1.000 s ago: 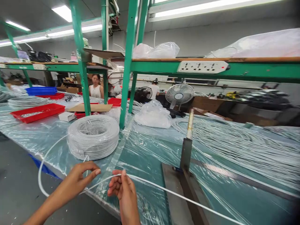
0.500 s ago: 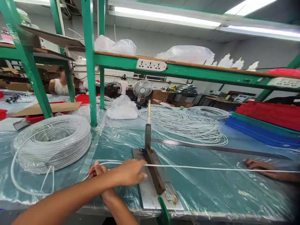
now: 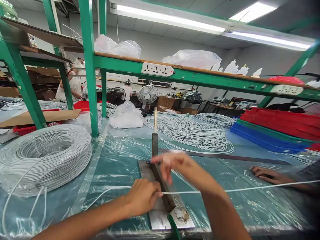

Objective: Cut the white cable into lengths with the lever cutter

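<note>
My left hand (image 3: 145, 196) is closed on a thin white cable (image 3: 182, 192), fingers pinched at the near part of a metal lever cutter (image 3: 163, 190). The cable runs from the left, through my hand and across the cutter to the right edge. Blurred by motion, my right hand (image 3: 175, 165) hovers over the cutter, close to its upright lever (image 3: 155, 143). Its fingers are apart and nothing shows in them. The cutter's base plate (image 3: 156, 216) lies at the table's front edge, with a green handle-like part (image 3: 173, 226) below it.
A wrapped cable coil (image 3: 50, 156) lies left, loose cable coils (image 3: 195, 133) at the back. A metal strip (image 3: 225, 156) crosses behind the cutter. Another person's hand (image 3: 265, 175) rests at right. Stacked trays (image 3: 275, 130) stand beyond it. A green shelf post (image 3: 88, 73) rises left.
My right hand has come from the left, beneath my left forearm, over to the cutter. The left hand has moved slightly down and right with the cable. The view has shifted a little.
</note>
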A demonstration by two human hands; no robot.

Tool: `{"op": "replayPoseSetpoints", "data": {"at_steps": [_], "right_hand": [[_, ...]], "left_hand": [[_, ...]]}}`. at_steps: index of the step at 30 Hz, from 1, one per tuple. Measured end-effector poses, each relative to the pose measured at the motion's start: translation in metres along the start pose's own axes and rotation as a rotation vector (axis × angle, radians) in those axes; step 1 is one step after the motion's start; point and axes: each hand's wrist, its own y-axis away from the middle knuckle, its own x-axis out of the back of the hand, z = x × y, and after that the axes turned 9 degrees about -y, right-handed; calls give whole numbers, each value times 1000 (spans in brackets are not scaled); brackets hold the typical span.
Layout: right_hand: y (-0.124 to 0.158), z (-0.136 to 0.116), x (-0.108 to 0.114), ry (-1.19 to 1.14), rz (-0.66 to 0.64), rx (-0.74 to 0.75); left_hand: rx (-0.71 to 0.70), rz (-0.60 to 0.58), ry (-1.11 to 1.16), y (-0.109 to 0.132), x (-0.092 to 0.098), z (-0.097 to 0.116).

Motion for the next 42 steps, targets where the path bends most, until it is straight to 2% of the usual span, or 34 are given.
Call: {"op": "replayPoseSetpoints", "data": {"at_steps": [2, 3, 5, 7, 10, 14, 19, 24, 32, 37, 42], "right_hand": [[-38, -10, 39, 29, 428, -12], [-58, -10, 56, 29, 525, -26], [-95, -5, 86, 20, 636, -91], [-124, 4, 107, 4, 664, -171], [-154, 17, 122, -29, 672, -263], [-180, 21, 127, -80, 641, -308], [-193, 14, 129, -148, 624, -347], [-172, -1, 126, -210, 605, -323], [-70, -36, 99, -296, 541, -260], [-16, -38, 74, -326, 563, -293], [30, -25, 60, -363, 532, -334]], "left_hand": [[-19, -11, -85, 2, -3, 2], [-19, -15, -104, 3, -4, 3], [23, -18, -40, 2, -6, 5], [107, -3, 103, 1, -9, 6], [196, 72, 239, -2, -14, 6], [226, 151, 300, -5, -20, 4], [188, 123, 199, -8, -23, 4], [193, 98, 160, -17, -26, 3], [246, 77, 167, -32, -38, -11], [238, 69, 57, -30, -38, -7], [198, 26, -18, -29, -42, -2]]}}
